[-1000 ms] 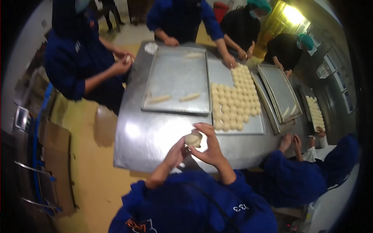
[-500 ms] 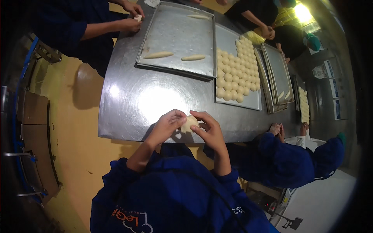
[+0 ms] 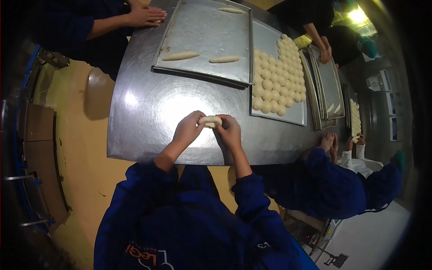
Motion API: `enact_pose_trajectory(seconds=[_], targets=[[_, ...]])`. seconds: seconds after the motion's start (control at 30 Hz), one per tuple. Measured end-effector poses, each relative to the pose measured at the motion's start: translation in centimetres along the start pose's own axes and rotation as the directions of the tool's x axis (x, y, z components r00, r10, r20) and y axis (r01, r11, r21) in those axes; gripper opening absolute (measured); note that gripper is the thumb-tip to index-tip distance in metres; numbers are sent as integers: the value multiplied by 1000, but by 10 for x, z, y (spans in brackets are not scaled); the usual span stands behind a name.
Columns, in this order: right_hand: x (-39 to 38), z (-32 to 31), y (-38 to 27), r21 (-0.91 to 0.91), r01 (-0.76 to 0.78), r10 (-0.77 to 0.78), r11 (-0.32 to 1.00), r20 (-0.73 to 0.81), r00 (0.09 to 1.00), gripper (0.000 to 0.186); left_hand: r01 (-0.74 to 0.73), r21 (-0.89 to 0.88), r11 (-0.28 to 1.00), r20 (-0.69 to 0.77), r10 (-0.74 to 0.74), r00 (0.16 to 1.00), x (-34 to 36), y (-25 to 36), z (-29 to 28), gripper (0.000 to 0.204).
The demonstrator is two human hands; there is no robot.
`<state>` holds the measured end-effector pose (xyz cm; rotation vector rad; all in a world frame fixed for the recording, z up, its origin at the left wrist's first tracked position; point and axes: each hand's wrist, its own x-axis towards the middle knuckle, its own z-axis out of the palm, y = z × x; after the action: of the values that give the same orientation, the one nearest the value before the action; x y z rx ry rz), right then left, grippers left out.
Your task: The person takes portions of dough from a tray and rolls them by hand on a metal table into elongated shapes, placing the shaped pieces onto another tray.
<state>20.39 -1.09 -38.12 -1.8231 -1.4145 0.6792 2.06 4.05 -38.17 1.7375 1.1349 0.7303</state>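
Between my two hands is a small piece of pale dough (image 3: pixel 209 119), its far edge folded over into a thick roll with a flap beneath. My left hand (image 3: pixel 189 131) pinches its left end, fingers closed. On the right end my right hand (image 3: pixel 230 131) grips with thumb and fingers. Both hands are just above or on the steel table (image 3: pixel 148 108), near its front edge; contact with the surface is hard to tell. Beyond them lies a metal baking tray (image 3: pixel 202 36) bearing long, pointed dough pieces, among them one at its near left (image 3: pixel 180 56).
Right of that tray, another tray (image 3: pixel 288 115) carries many round dough balls (image 3: pixel 274 85). Further right stand stacked trays (image 3: pixel 330 81) with two dough pieces. A co-worker's hands (image 3: pixel 147 16) press on the table at far left. Other co-workers' hands (image 3: pixel 330 143) work along the right side.
My hands have moved slightly away from me, over the table. The dough went from a flattened round to a folded roll. The far-left co-worker's hands now lie flat on the table.
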Motion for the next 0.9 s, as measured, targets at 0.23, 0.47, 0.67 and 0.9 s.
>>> enact_pose_trajectory(seconds=[0.23,0.47,0.67,0.9], targets=[[4,-4,5,-136,239,-241,961,3,971,25,-307,199,931,65,300,952,8,-11,-5,17],[-43,-53,17,-512,459,-324,726,334,885,45,-606,453,654,388,467,794,-12,-36,-58,36],[-31,-75,40,-474,344,-262,811,231,937,42,-516,428,742,467,307,829,10,-35,-91,37],[-64,-17,4,-304,214,-248,928,-77,966,43,-368,190,910,160,341,926,-18,2,-45,44]])
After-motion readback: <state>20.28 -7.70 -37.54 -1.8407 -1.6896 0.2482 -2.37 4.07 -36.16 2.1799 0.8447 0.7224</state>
